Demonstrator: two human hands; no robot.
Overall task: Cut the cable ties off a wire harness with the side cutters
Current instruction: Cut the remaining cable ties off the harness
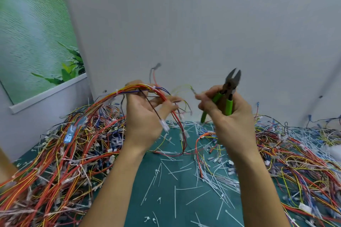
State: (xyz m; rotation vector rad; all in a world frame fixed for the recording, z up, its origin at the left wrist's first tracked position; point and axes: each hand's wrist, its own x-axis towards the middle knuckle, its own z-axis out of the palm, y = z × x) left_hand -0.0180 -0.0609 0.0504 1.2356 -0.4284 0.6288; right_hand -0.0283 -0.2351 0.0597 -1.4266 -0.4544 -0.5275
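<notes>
Wire harness (108,98) is up off the bench (166,180), held in the left hand (144,118) with the fingers curled round the bundle. It runs sideways: it arcs up out of the tangle of wires (55,153) on the left and passes through that hand, and the loose ends droop off to the right. The right hand (236,121) is clenched round the green handles of the side cutters (231,83), nose pointing up and away, blades apart.

So the bundle sits left of the tool, near but not touching, and the blades aren't aimed at it. The one white cable tie (116,90) I can make out is past the left hand, on the far side from the cutters. I reckon the nose has to tip left and reach across. Right fingertips might be pinching a thin yellow wire (181,86), too blurry to call. Cut ties (184,188) all over the bench.
</notes>
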